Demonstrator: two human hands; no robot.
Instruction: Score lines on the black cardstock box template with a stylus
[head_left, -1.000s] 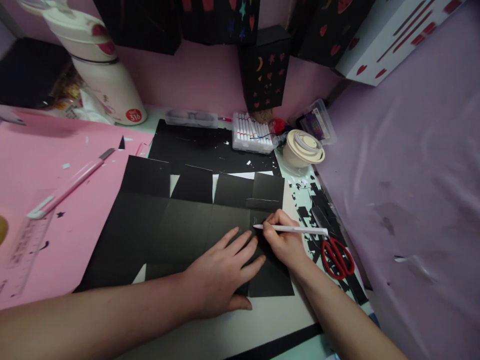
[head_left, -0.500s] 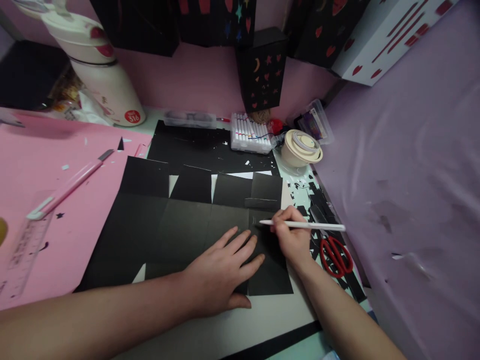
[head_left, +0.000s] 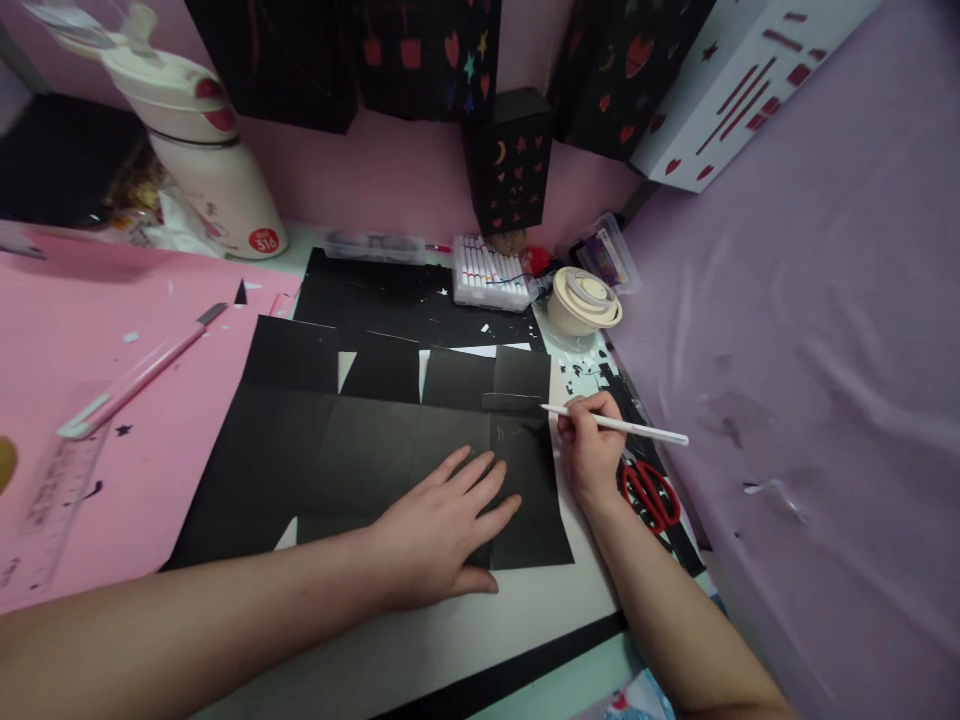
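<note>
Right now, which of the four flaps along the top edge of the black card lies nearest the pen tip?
The rightmost flap, beside the white pen held in the right hand; the other three lie further left.

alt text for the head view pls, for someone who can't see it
A left hand presses flat on a creased black paper sheet while the right hand holds a white pen at the sheet's right edge. Red scissors lie beside that hand; a pink utility knife lies left.

Black card point(head_left: 360, 450): matt paper, creased. Pen point(head_left: 622, 427): smooth white plastic. Scissors point(head_left: 651, 494): glossy red plastic handles. Pink sheet point(head_left: 112, 330): matt paper. Purple cover point(head_left: 810, 300): thin, wrinkled, slightly glossy film.
</note>
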